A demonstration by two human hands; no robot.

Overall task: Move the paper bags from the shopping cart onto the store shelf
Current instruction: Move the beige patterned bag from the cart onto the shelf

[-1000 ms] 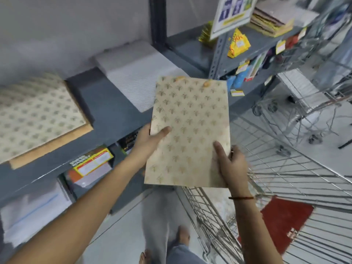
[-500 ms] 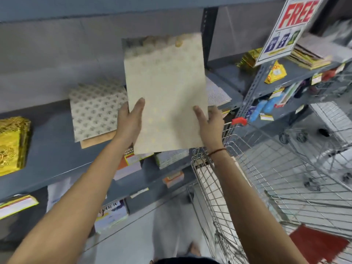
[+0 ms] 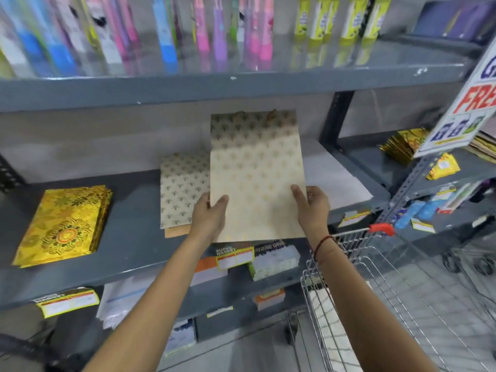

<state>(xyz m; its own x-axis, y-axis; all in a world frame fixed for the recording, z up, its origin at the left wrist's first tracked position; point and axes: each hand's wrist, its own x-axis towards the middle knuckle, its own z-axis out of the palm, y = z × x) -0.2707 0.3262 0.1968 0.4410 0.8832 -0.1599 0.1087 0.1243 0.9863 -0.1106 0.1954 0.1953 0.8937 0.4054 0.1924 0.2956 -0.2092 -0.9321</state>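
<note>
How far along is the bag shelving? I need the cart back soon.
Partly done. A stack of matching patterned bags already lies on the grey shelf. One cream patterned bag is in hand, left hand and right hand holding its lower edges above the shelf. At least one more bag seems to remain in the shopping cart.

My arms reach forward; my left hand (image 3: 208,220) and right hand (image 3: 311,204) pinch the bag's (image 3: 256,181) lower side edges, thumbs in front.
</note>
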